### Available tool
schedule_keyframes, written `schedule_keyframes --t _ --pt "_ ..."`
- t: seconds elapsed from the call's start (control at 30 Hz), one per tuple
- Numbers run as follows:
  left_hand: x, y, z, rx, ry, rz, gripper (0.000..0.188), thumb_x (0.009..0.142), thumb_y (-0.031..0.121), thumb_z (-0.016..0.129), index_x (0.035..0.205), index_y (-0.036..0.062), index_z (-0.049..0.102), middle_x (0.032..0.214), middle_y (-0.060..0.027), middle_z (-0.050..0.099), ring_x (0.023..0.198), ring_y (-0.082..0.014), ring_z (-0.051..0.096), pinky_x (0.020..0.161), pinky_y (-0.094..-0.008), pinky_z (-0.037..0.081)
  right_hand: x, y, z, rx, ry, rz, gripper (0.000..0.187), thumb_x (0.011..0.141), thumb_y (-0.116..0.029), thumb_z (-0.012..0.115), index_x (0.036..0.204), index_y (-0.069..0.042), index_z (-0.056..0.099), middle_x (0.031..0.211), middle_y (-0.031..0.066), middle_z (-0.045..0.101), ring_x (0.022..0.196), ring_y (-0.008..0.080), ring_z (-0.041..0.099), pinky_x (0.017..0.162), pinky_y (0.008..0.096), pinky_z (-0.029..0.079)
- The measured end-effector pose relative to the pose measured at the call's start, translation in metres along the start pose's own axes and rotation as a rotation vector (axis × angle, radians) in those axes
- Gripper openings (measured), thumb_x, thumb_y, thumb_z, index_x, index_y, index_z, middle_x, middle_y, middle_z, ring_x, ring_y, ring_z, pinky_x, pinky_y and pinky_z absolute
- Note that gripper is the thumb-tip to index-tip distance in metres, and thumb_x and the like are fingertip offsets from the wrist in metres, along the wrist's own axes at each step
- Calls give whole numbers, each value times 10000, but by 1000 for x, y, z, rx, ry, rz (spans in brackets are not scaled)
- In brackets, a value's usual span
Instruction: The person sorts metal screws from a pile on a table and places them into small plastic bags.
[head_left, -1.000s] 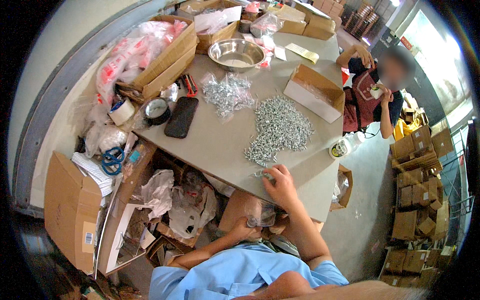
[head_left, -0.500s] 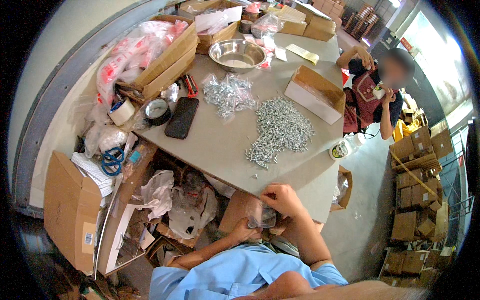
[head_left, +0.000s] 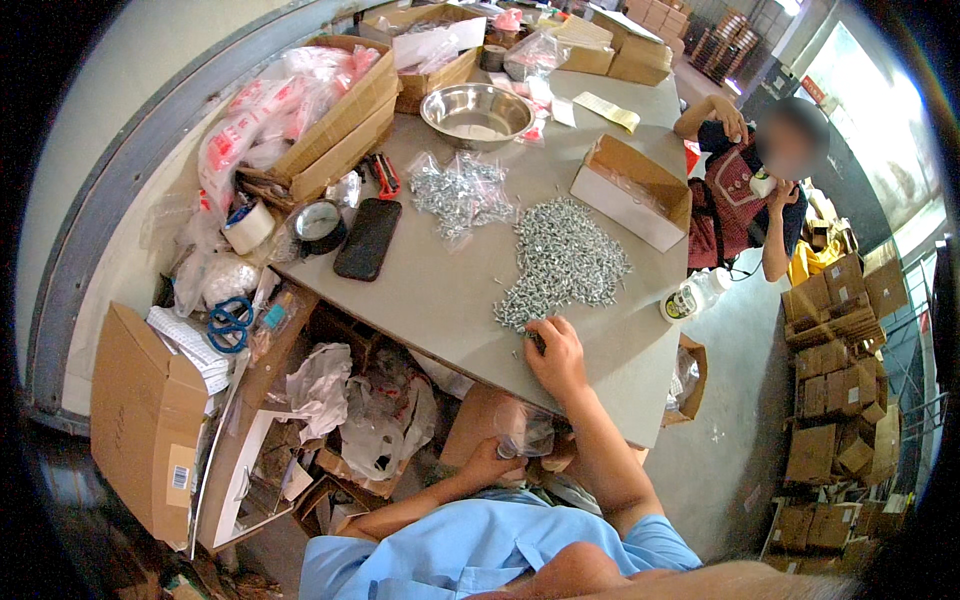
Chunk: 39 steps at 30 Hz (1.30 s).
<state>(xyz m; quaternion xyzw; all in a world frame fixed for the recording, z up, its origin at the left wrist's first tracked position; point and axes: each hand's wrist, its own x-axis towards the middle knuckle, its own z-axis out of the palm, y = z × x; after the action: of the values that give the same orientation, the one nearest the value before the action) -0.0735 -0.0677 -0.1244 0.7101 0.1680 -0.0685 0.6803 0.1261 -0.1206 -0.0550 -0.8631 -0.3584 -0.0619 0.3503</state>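
A heap of small silvery screws (head_left: pixel 570 255) is spread on the grey table. My right hand (head_left: pixel 557 358) is at the near tip of this heap, its fingers curled down with the fingertips among the screws. What lies between those fingertips is hidden. Below the table's near edge, close to my body, my left hand (head_left: pixel 490 467) is closed on a clear plastic bag (head_left: pixel 535 432). The bag's mouth points toward the table, and its contents are hard to make out. Left of the heap lies a clear bag of screws (head_left: pixel 460 195).
A white-sided carton (head_left: pixel 630 195) and a plastic jar (head_left: pixel 695 295) stand right of the heap. A phone (head_left: pixel 368 238), tape roll (head_left: pixel 318 225), red cutter (head_left: pixel 383 175) and steel bowl (head_left: pixel 477 112) are to the left and behind. Another person (head_left: pixel 745 190) is beyond the right edge.
My right hand has moved forward from near the plastic bag at the table's edge to the near end of the screw heap. My left hand stays with the bag.
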Motion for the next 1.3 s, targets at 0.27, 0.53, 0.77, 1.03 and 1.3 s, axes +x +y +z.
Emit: schedule_keyframes --t 0.27,0.53,0.77,1.03,1.3 --pt "6 -29 7 -203 -44 60 198 783 185 700 883 20 651 814 -70 675 755 -157 622 703 -320 490 -5 -2 -11 -42 -100 -13 161 743 -116 615 897 -69 615 877 152 592 821 363 576 747 433 483" --pt "13 -50 13 -197 -41 71 157 771 156 693 855 30 654 808 -60 673 739 -160 618 692 -322 490 -10 -20 -51 165 -810 87 220 771 -213 653 944 -77 645 873 141 612 778 334 600 713 410 497" --pt "9 -37 7 -122 -35 92 244 758 231 717 851 19 640 794 -94 664 717 -185 612 681 -344 486 4 -12 0 30 -49 204 237 779 -268 658 925 -85 624 877 140 606 786 335 603 707 427 489" --pt "8 -35 6 -58 -16 36 256 745 238 725 843 16 641 796 -106 666 741 -207 628 690 -342 486 6 -18 4 -122 -135 161 194 769 -247 635 853 -74 607 861 143 591 801 348 599 703 443 490" --pt "40 -119 28 -352 -80 53 299 748 253 739 874 5 628 836 -94 665 772 -201 617 693 -351 484 -5 -23 6 -60 -172 -51 150 757 -212 624 842 -89 608 891 118 578 823 347 591 701 437 495"
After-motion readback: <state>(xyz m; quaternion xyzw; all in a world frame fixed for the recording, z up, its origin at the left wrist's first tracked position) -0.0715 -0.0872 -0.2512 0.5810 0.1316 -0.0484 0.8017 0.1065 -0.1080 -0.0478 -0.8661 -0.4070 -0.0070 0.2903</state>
